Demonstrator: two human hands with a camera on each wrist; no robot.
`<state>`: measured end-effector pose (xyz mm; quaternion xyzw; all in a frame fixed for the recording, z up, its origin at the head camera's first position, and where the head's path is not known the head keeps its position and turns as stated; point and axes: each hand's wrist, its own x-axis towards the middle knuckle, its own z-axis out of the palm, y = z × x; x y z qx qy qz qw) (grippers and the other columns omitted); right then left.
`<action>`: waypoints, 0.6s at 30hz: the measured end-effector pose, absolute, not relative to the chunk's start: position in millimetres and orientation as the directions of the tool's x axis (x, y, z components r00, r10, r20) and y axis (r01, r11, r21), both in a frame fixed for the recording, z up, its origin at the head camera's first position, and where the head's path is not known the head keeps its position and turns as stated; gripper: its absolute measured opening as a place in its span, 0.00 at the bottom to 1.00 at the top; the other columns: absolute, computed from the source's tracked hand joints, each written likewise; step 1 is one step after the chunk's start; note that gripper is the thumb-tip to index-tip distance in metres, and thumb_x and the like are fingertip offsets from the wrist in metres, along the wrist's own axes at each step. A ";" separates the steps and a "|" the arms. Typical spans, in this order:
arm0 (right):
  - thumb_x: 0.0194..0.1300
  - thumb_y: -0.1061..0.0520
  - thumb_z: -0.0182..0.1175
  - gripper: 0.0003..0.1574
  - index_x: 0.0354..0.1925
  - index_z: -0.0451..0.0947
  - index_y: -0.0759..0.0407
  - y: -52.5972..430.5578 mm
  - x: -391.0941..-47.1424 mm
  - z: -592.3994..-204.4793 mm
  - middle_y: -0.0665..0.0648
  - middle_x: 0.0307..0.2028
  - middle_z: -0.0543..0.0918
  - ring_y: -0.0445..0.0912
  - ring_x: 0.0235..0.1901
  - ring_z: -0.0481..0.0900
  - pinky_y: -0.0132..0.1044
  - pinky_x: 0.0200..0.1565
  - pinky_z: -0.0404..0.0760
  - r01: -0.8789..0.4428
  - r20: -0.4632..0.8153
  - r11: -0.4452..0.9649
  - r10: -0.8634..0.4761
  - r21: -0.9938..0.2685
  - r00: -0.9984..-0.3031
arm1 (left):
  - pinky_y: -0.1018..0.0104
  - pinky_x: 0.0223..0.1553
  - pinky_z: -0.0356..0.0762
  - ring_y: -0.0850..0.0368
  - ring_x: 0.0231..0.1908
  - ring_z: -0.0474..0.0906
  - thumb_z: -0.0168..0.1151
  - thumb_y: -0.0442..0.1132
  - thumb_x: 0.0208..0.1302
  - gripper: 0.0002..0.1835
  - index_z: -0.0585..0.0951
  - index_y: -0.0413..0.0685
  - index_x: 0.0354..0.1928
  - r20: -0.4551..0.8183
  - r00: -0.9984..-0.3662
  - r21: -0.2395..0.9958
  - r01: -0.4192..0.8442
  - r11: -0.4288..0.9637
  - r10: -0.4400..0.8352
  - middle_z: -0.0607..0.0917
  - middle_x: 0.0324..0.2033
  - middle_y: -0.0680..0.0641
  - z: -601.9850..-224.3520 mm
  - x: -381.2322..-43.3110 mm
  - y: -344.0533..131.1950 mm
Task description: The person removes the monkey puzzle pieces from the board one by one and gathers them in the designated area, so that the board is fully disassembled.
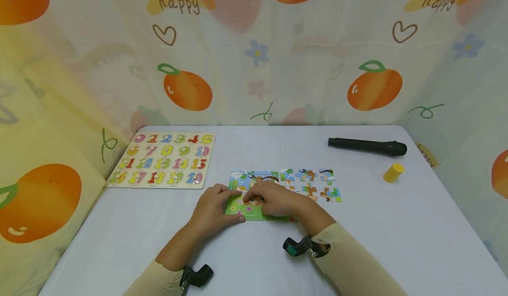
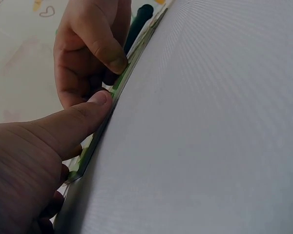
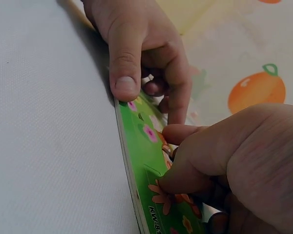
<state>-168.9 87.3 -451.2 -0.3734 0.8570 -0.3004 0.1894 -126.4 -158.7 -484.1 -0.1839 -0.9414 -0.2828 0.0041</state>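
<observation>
A green picture jigsaw board (image 1: 249,216) lies flat near the middle of the white table. My left hand (image 1: 214,210) grips its left front corner, the thumb (image 2: 100,98) at the front edge and the fingers over the left side. My right hand (image 1: 275,199) is bent over the board; thumb and index finger span a small orange-and-white jigsaw piece (image 3: 167,155) low against the picture. The palm partly hides this piece. Several loose jigsaw pieces (image 1: 307,175) lie just right of the board, some partly covered by the right hand.
A wooden number board (image 1: 158,158) lies at the table's back left. Toward the back right are a black microphone (image 1: 367,146) and a yellow cylinder (image 1: 393,173). A patterned curtain (image 1: 254,66) hangs behind the white table (image 1: 254,265). Both wrists wear black straps.
</observation>
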 end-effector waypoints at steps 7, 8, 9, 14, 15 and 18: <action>0.55 0.79 0.55 0.37 0.59 0.84 0.56 85.5 -166.0 -447.6 0.52 0.57 0.82 0.48 0.62 0.76 0.45 0.64 0.74 -0.518 -0.110 0.551 -0.747 -0.655 -0.655 | 0.54 0.50 0.71 0.54 0.47 0.73 0.88 0.56 0.49 0.37 0.87 0.55 0.63 0.112 -0.931 0.535 0.351 0.769 0.347 0.79 0.48 0.51 -482.9 -126.0 -158.4; 0.55 0.80 0.54 0.37 0.59 0.84 0.56 85.4 -165.8 -447.4 0.53 0.57 0.82 0.48 0.62 0.76 0.45 0.64 0.73 -0.515 -0.111 0.550 -0.746 -0.657 -0.656 | 0.54 0.50 0.72 0.54 0.47 0.73 0.88 0.56 0.49 0.37 0.87 0.55 0.63 0.112 -0.931 0.534 0.351 0.769 0.347 0.79 0.48 0.51 -482.6 -126.1 -158.3; 0.55 0.80 0.54 0.37 0.59 0.84 0.56 85.1 -165.8 -447.4 0.53 0.57 0.82 0.48 0.62 0.76 0.45 0.64 0.74 -0.510 -0.110 0.549 -0.744 -0.662 -0.659 | 0.54 0.50 0.72 0.54 0.47 0.72 0.87 0.56 0.49 0.37 0.87 0.55 0.63 0.111 -0.931 0.533 0.350 0.770 0.347 0.79 0.48 0.51 -482.5 -126.1 -158.3; 0.54 0.82 0.53 0.38 0.57 0.83 0.56 83.6 -165.9 -449.1 0.51 0.54 0.83 0.46 0.54 0.78 0.42 0.58 0.76 -0.489 -0.096 0.533 -0.738 -0.690 -0.668 | 0.53 0.50 0.72 0.54 0.47 0.73 0.88 0.56 0.49 0.37 0.87 0.55 0.63 0.112 -0.933 0.527 0.346 0.776 0.341 0.80 0.48 0.51 -482.6 -126.3 -158.3; 0.53 0.81 0.54 0.37 0.57 0.82 0.56 83.5 -165.9 -449.8 0.51 0.53 0.83 0.46 0.52 0.78 0.40 0.56 0.76 -0.487 -0.090 0.527 -0.738 -0.696 -0.669 | 0.53 0.50 0.72 0.54 0.47 0.73 0.88 0.57 0.49 0.37 0.87 0.55 0.63 0.111 -0.934 0.528 0.345 0.776 0.339 0.80 0.48 0.50 -482.8 -126.3 -158.3; 0.54 0.81 0.54 0.36 0.56 0.80 0.55 84.0 -166.6 -451.8 0.49 0.48 0.83 0.43 0.46 0.78 0.37 0.51 0.77 -0.479 -0.080 0.506 -0.743 -0.717 -0.665 | 0.53 0.50 0.72 0.53 0.47 0.72 0.88 0.57 0.49 0.38 0.87 0.55 0.63 0.111 -0.935 0.531 0.343 0.775 0.337 0.79 0.48 0.50 -483.9 -126.6 -158.5</action>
